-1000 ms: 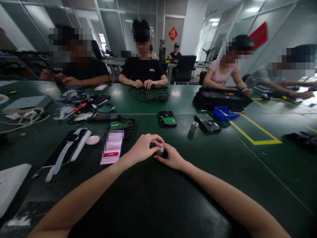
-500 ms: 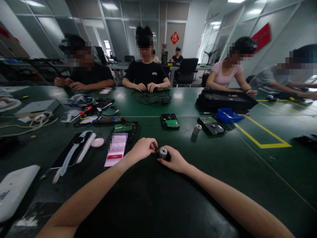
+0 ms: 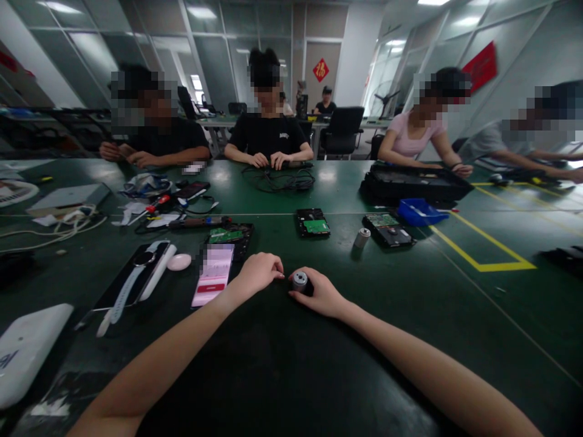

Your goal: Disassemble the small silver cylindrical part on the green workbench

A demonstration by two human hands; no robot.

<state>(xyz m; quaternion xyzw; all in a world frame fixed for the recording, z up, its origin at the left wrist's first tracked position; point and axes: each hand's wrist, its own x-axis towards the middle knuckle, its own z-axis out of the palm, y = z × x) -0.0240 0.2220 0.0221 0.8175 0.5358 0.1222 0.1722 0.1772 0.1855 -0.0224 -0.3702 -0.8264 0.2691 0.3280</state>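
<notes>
**Gripping a silver cylinder: right hand curling around the metal!**

And the metal cylinder is standing upright in front of the wearer, over the dark green table, its round top facing up. That top is showing bright silver, with a dark spot at the middle and smaller dark marks about it; the thumb is hiding part of the lower side. The right thumb and fingers are closing around its body. Over on the left, the left hand is hovering just beside it, not touching, fingers bending and tips drawing together; whether they are pinching anything small, I cannot tell.

Farther out, a second metal cylinder is standing beside a hard drive, showing a small nub on top. Now to the containers! A blue plastic bin is sitting just behind that drive, its contents too hard to make out. Behind it, a long black tray is lying open side up, something greyish showing inside, too blurred to name.
</notes>
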